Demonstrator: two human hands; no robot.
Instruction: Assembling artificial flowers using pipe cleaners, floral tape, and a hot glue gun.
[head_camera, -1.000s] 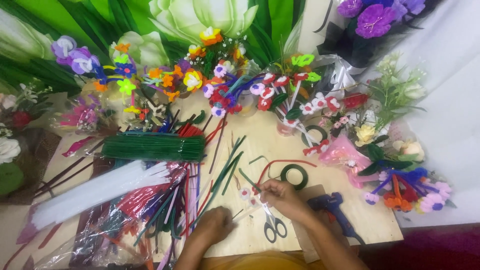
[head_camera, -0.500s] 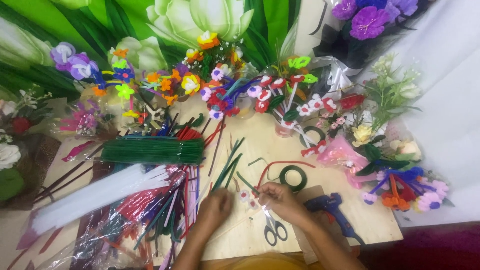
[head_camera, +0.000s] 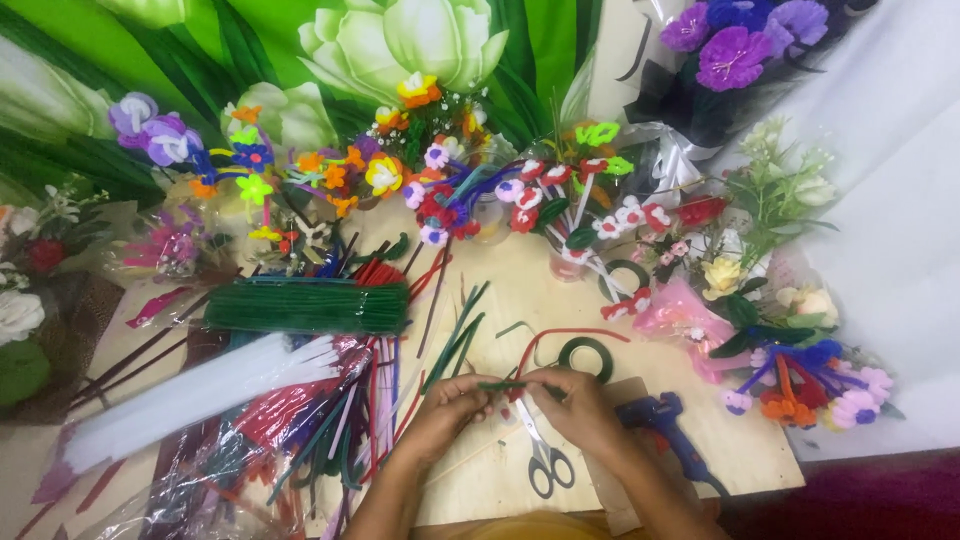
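At the near edge of the tabletop, just left of the middle, two bare hands meet over the pale wood. The left hand and the right hand hold a thin dark green pipe cleaner between them. Its long axis runs nearly level, left to right across the view, one end pointing toward the left hand, the other toward the right. The fingers of each hand are pinched together on it, the left fingers clamped near its left end and the right fingers near its right end, so only the short middle stretch shows between them.

Just below the hands lies a pair of scissors, blades pointing away from the person. A dark roll of tape sits just beyond the right hand, and a blue glue gun lies to its right. A bundle of green stems lies farther left, with pipe-cleaner flowers crowded along the far side.
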